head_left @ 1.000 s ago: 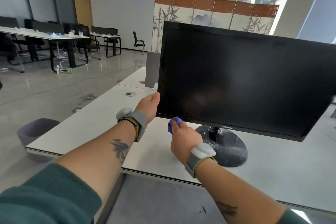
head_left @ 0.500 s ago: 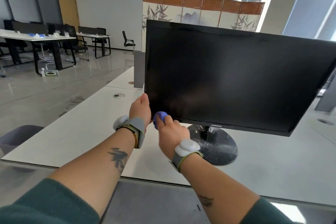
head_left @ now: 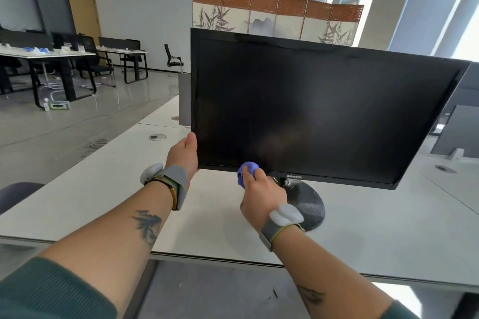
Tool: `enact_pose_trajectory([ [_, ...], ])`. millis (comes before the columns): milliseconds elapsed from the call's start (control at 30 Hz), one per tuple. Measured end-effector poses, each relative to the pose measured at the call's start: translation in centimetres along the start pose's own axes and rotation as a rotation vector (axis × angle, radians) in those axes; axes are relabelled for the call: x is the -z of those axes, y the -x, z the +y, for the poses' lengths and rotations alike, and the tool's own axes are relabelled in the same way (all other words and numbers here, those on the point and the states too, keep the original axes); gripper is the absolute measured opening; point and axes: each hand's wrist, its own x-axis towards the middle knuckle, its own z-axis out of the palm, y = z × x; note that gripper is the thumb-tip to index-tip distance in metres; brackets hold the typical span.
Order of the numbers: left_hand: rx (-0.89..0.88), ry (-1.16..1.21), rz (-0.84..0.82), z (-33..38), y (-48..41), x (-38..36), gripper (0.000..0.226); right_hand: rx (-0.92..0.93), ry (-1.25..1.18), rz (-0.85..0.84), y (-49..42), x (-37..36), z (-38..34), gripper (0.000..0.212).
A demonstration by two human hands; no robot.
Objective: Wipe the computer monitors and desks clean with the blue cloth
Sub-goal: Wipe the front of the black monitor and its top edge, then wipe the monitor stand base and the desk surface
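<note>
Nearest us, two bare forearms in dark green sleeves (head_left: 51, 292) reach over the near edge of the white rectangular desk (head_left: 85, 197). The right hand (head_left: 260, 195) has its fingers curled round a crumpled blue cloth (head_left: 245, 172) and presses it against the bottom edge of the black flat-screen computer monitor (head_left: 311, 111), left of the maker's name on the frame. The left hand (head_left: 183, 155) holds the monitor's lower left corner: we see the thumb lying up along the frame's side, while the fingers go behind the panel, hidden from us. The monitor stands on a round black glossy base (head_left: 309, 206), just right of the right hand and not far from the desk's near edge. Behind the left hand a round grey cable port (head_left: 157, 137) sits in the desk's far left part. Beyond the far edge rises a grey divider panel (head_left: 184, 96). Farther off we see a folding screen with painted bamboo and orange-brown top panels (head_left: 274, 11), and, at far left, long white tables with black legs (head_left: 51, 57) and black chairs (head_left: 174, 60).
</note>
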Motion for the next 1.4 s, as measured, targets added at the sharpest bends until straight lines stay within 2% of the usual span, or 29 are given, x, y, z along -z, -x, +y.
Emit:
enact_pose_trajectory([
  [67, -0.055, -0.152, 0.021, -0.5, -0.2, 1.6, 0.06, 0.015, -0.023, -0.046, 1.1, -0.2, -0.4, 0.039],
  [133, -0.082, -0.283, 0.072, -1.6, -0.5, 3.8, 0.047, 0.053, -0.026, -0.111, 2.2, -1.5, -1.1, 0.032],
  [233, -0.087, -0.518, 0.158, -3.9, -0.6, 6.1, 0.037, 0.07, -0.018, -0.209, 1.8, -3.0, -1.5, 0.042],
  [300, -0.1, -0.654, 0.15, -6.1, -0.4, 6.9, 0.036, 0.069, 0.024, -0.246, 0.0, -4.2, -2.1, 0.045],
  [400, -0.146, -0.75, 0.131, -8.0, -1.2, 7.1, 0.035, 0.091, 0.069, -0.282, -4.1, -5.3, -3.9, 0.039],
  [500, -0.199, -0.805, 0.13, -7.7, -2.7, 6.8, 0.035, 0.182, 0.087, -0.415, -8.3, -6.4, -5.0, 0.03],
  [600, -0.222, -0.837, 0.137, -7.9, -3.3, 7.0, 0.034, 0.252, -0.062, -0.459, -9.9, -8.3, -5.9, 0.023],
  [667, -0.16, -0.855, 0.096, -7.6, -4.2, 7.7, 0.035, 0.32, -0.137, -0.467, -10.3, -8.3, -6.8, 0.021],
  [767, -0.062, -0.951, -0.01, -7.8, -3.7, 8.9, 0.038, 0.451, -0.128, -0.464, -8.8, -6.6, -7.8, 0.035],
  [900, 0.08, -1.13, -0.28, -5.9, -1.2, 10.2, 0.046, 0.565, -0.044, -0.63, -6.2, -5.4, -7.8, 0.066],
  [933, 0.133, -1.179, -0.384, -5.2, -0.8, 10.6, 0.049, 0.554, 0.001, -0.631, -6.2, -5.3, -7.7, 0.067],
  [1033, 0.266, -1.397, -0.706, -4.1, -0.6, 11.2, 0.062, 0.207, -0.206, -0.557, -7.4, -4.3, -8.1, 0.043],
  [1067, 0.258, -1.469, -0.773, -4.0, -0.3, 10.8, 0.065, 0.13, -0.218, -0.505, -7.7, -4.3, -8.3, 0.037],
  [1100, 0.258, -1.503, -0.823, -3.8, -0.5, 10.9, 0.066, 0.07, -0.236, -0.523, -8.2, -4.2, -9.2, 0.039],
  [1167, 0.25, -1.533, -0.906, -3.4, -1.1, 11.1, 0.067, 0.111, -0.195, -0.64, -8.3, -4.3, -11.8, 0.05],
  [1233, 0.246, -1.586, -0.982, -3.0, -1.2, 11.1, 0.071, 0.3, -0.156, -0.745, -7.0, -4.4, -13.4, 0.064],
  [1300, 0.243, -1.579, -1.043, -2.6, -1.9, 11.3, 0.076, 0.369, -0.143, -0.817, -6.6, -4.5, -13.0, 0.072],
  [1333, 0.243, -1.579, -1.056, -2.4, -1.9, 11.2, 0.076, 0.377, -0.125, -0.807, -6.7, -4.7, -12.3, 0.074],
  [1400, 0.253, -1.572, -1.088, -2.2, -2.3, 11.6, 0.076, 0.256, -0.178, -0.689, -7.2, -5.1, -11.2, 0.066],
])
